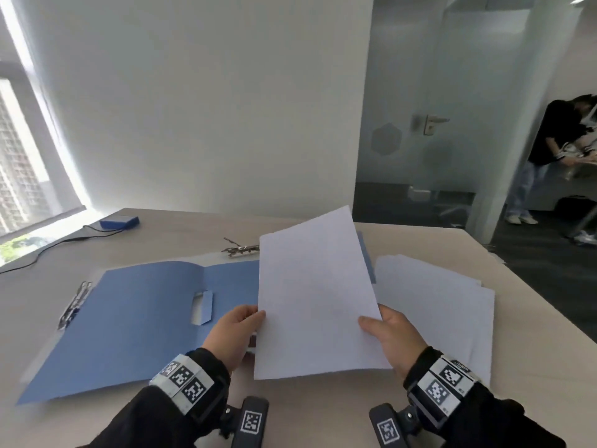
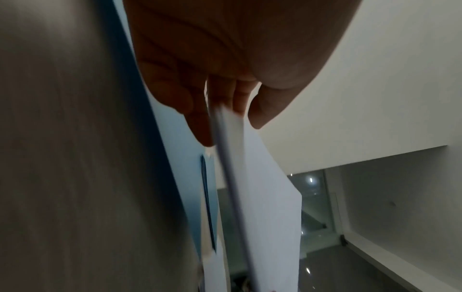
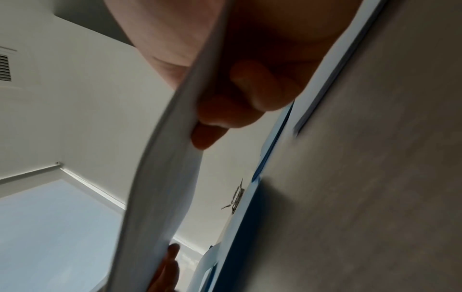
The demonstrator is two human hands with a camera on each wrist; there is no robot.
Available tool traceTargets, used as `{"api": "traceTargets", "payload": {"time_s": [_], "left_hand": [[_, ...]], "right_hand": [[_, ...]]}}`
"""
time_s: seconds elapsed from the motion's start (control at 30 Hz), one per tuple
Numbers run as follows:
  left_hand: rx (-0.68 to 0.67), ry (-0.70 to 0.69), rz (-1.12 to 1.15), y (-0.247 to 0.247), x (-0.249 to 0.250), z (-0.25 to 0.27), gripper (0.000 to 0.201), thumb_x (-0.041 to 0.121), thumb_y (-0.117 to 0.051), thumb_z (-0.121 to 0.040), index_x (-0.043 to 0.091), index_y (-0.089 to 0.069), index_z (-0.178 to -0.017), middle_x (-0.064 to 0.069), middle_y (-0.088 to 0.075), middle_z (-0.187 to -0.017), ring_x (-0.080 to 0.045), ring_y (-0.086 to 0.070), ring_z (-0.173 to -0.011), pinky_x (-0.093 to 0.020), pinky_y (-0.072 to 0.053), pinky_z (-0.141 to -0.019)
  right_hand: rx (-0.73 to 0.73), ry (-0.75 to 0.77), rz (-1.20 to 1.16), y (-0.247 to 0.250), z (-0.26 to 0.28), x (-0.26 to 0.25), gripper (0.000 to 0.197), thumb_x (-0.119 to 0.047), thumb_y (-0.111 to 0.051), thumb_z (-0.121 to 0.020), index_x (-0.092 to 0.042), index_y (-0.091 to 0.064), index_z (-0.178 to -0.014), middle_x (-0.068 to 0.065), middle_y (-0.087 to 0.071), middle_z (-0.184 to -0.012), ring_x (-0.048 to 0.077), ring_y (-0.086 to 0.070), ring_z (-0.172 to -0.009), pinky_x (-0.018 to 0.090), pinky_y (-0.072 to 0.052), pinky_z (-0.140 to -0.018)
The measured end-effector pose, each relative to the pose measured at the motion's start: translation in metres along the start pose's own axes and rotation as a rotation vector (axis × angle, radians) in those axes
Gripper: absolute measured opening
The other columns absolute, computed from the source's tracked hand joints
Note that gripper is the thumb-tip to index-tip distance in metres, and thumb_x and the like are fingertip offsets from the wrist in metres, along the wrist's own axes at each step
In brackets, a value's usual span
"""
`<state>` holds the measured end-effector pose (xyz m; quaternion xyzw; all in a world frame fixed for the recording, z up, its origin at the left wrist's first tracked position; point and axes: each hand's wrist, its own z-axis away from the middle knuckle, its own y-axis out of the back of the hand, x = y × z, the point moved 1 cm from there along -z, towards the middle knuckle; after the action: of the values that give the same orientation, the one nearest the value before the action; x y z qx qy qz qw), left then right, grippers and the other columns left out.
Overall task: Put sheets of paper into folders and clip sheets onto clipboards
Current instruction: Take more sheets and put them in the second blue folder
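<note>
Daylight enters through the window [image 1: 22, 176] at the left of the head view, washing out its frame and brightening the wall [image 1: 193, 108] beside it. Straight lines bow near that view's edges. Both wrist views are dim, with the table [image 2: 75, 158] streaked by motion blur and shadowed fingers [image 3: 262, 90].

A pale table [image 1: 452, 247] is seen. An open blue folder [image 1: 129, 318] is laid at nine o'clock, paper sheets [image 1: 452, 312] at three, a blue box [image 1: 119, 222] at eleven.
</note>
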<state>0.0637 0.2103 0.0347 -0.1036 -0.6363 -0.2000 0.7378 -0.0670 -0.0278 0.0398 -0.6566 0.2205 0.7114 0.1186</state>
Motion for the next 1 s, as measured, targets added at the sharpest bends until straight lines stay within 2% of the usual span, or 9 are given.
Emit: {"api": "traceTargets", "payload": {"time_s": [0.1, 0.23, 0.43, 0.53, 0.63, 0.77, 0.87, 0.93, 1.0], "left_hand": [[0.135, -0.049, -0.107, 0.053, 0.001, 0.001, 0.013, 0.022, -0.052, -0.095, 0.021, -0.064, -0.1, -0.006, -0.071, -0.095, -0.02, -0.063, -0.079, -0.027, -0.043, -0.056], [0.373, -0.073, -0.32, 0.133, -0.001, -0.002, 0.007, 0.018, -0.061, -0.09, 0.022, -0.066, -0.088, -0.006, -0.068, -0.097, -0.025, -0.06, -0.089, -0.029, -0.04, -0.075], [0.55, 0.141, -0.511, 0.231, -0.011, 0.0, 0.041, 0.027, -0.067, -0.083, 0.007, -0.061, -0.118, -0.012, -0.062, -0.11, -0.03, -0.058, -0.1, -0.035, -0.044, -0.086], [0.56, 0.216, -0.498, 0.255, -0.019, 0.003, 0.038, 0.024, -0.064, -0.088, 0.001, -0.061, -0.117, -0.016, -0.062, -0.103, -0.037, -0.058, -0.103, -0.04, -0.043, -0.088], [0.569, 0.229, -0.478, 0.259, -0.014, 0.008, 0.036, 0.022, -0.061, -0.09, 0.0, -0.061, -0.119, -0.019, -0.062, -0.116, -0.031, -0.054, -0.101, -0.033, -0.037, -0.086], [0.635, 0.104, -0.457, 0.26, 0.012, 0.017, 0.035, 0.019, -0.061, -0.09, 0.002, -0.062, -0.121, -0.018, -0.063, -0.12, -0.033, -0.058, -0.107, -0.037, -0.04, -0.091], [0.604, -0.039, -0.292, 0.251, 0.046, 0.031, 0.033, 0.021, -0.059, -0.091, 0.012, -0.06, -0.123, -0.016, -0.064, -0.119, -0.031, -0.06, -0.094, -0.042, -0.051, -0.085], [0.504, -0.12, -0.093, 0.235, 0.07, 0.043, 0.032, 0.028, -0.056, -0.092, 0.021, -0.059, -0.123, -0.006, -0.067, -0.115, -0.027, -0.064, -0.084, -0.038, -0.054, -0.068], [0.387, -0.175, 0.055, 0.216, 0.089, 0.052, 0.034, 0.039, -0.053, -0.092, 0.026, -0.059, -0.122, 0.0, -0.072, -0.11, -0.024, -0.067, -0.076, -0.035, -0.054, -0.061]], "right_hand": [[-0.022, -0.021, 0.003, -0.029, -0.024, -0.004, 0.02, -0.005, -0.055, -0.094, -0.016, -0.071, -0.097, -0.003, -0.076, -0.09, 0.019, -0.071, -0.084, 0.032, -0.055, -0.076], [-0.094, -0.063, 0.045, -0.066, -0.057, -0.006, 0.018, 0.0, -0.055, -0.092, -0.009, -0.071, -0.094, 0.009, -0.074, -0.092, 0.033, -0.069, -0.089, 0.046, -0.054, -0.091], [-0.159, -0.099, 0.126, -0.107, -0.089, -0.007, 0.014, -0.004, -0.059, -0.089, -0.011, -0.069, -0.083, 0.016, -0.074, -0.097, 0.039, -0.069, -0.095, 0.049, -0.053, -0.094], [-0.163, -0.116, 0.118, -0.117, -0.098, -0.005, 0.01, -0.005, -0.061, -0.087, -0.008, -0.07, -0.085, 0.02, -0.075, -0.099, 0.04, -0.07, -0.095, 0.053, -0.052, -0.094], [-0.177, -0.125, 0.119, -0.121, -0.102, -0.001, 0.008, -0.006, -0.062, -0.085, -0.006, -0.07, -0.088, 0.019, -0.075, -0.098, 0.041, -0.07, -0.094, 0.054, -0.052, -0.094], [-0.169, -0.145, 0.127, -0.12, -0.101, 0.002, 0.012, -0.006, -0.06, -0.089, -0.005, -0.069, -0.096, 0.018, -0.074, -0.099, 0.039, -0.069, -0.095, 0.05, -0.053, -0.093], [-0.181, -0.17, 0.108, -0.119, -0.098, 0.003, 0.011, -0.005, -0.057, -0.092, -0.007, -0.067, -0.097, 0.015, -0.072, -0.095, 0.035, -0.069, -0.085, 0.03, -0.058, -0.067], [-0.183, -0.188, 0.099, -0.118, -0.097, 0.003, 0.01, -0.005, -0.056, -0.093, -0.01, -0.064, -0.093, 0.011, -0.069, -0.087, 0.026, -0.064, -0.07, 0.016, -0.046, -0.04], [-0.182, -0.19, 0.086, -0.117, -0.096, 0.004, 0.01, -0.003, -0.055, -0.093, -0.008, -0.063, -0.093, 0.01, -0.067, -0.083, 0.023, -0.06, -0.066, 0.014, -0.041, -0.033]]}}
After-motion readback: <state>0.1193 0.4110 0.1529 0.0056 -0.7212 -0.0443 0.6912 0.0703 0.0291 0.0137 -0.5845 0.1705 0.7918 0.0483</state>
